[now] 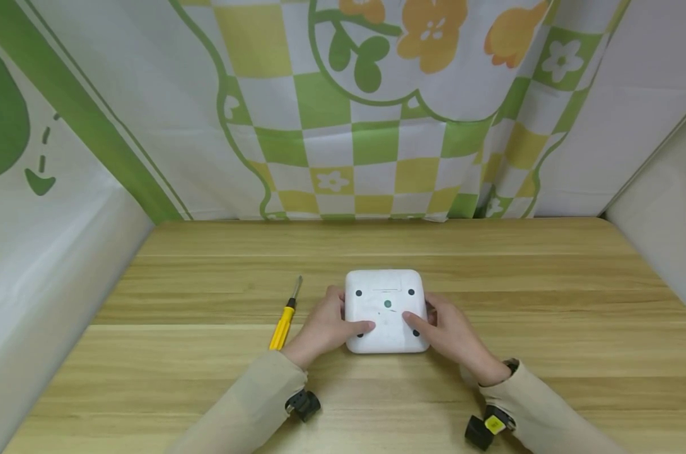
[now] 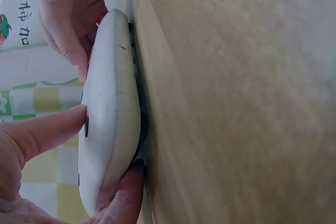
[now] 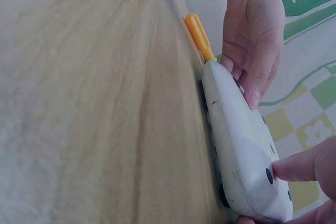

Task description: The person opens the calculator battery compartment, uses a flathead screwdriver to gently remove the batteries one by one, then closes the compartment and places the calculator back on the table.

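A white plastic device (image 1: 385, 315), squarish with rounded corners, has its underside up, showing several dark round feet and a cover outline near its far edge. My left hand (image 1: 326, 323) grips its left side, thumb on top and fingers around the edge. On the opposite side my right hand (image 1: 453, 328) holds it the same way. Both wrist views show the white shell (image 2: 107, 98) low over the wood, with dark, bumpy parts along its lower face; that face is mostly hidden. Left of the left hand lies a yellow-handled screwdriver (image 1: 284, 321), its tip pointing away.
The wooden table (image 1: 519, 271) runs back to a green, yellow and white checked curtain (image 1: 377, 151). A white cloth wall (image 1: 65, 252) stands at the left and another pale wall (image 1: 666, 189) at the right. Black wrist-worn units (image 1: 304, 403) hang at both sleeves.
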Action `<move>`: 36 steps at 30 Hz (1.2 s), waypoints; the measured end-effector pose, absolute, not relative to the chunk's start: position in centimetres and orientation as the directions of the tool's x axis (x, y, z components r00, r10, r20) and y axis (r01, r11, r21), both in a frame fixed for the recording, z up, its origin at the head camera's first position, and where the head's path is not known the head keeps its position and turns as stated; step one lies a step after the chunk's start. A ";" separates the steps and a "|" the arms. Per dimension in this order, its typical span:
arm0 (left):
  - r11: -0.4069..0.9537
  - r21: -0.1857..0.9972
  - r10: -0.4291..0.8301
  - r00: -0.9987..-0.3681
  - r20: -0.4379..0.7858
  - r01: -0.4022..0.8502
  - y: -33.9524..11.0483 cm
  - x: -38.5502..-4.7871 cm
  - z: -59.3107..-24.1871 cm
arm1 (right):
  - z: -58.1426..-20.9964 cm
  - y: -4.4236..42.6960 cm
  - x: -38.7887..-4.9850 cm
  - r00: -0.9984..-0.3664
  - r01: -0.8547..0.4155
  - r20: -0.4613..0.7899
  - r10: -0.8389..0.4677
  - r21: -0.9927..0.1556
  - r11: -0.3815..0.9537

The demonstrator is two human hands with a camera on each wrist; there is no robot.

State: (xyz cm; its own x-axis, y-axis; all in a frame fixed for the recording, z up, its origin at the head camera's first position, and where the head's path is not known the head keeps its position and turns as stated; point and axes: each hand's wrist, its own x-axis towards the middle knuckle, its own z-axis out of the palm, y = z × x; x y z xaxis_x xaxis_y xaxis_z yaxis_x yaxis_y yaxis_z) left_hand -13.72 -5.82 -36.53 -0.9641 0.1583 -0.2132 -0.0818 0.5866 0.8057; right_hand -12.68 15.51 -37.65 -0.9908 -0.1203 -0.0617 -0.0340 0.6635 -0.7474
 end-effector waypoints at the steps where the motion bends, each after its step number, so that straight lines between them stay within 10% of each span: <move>1: 0.592 0.802 0.158 -0.965 -0.210 -0.078 -5.8 -13.7 -36.5 | -37.7 15.5 -12.7 -0.991 -0.033 -0.062 -0.119 -0.746 0.665; 36: 0.637 0.769 0.154 -0.967 -0.201 -0.059 -5.7 -14.0 -36.5 | -37.8 15.9 -13.3 -0.987 -0.109 -0.007 -0.160 -0.703 0.702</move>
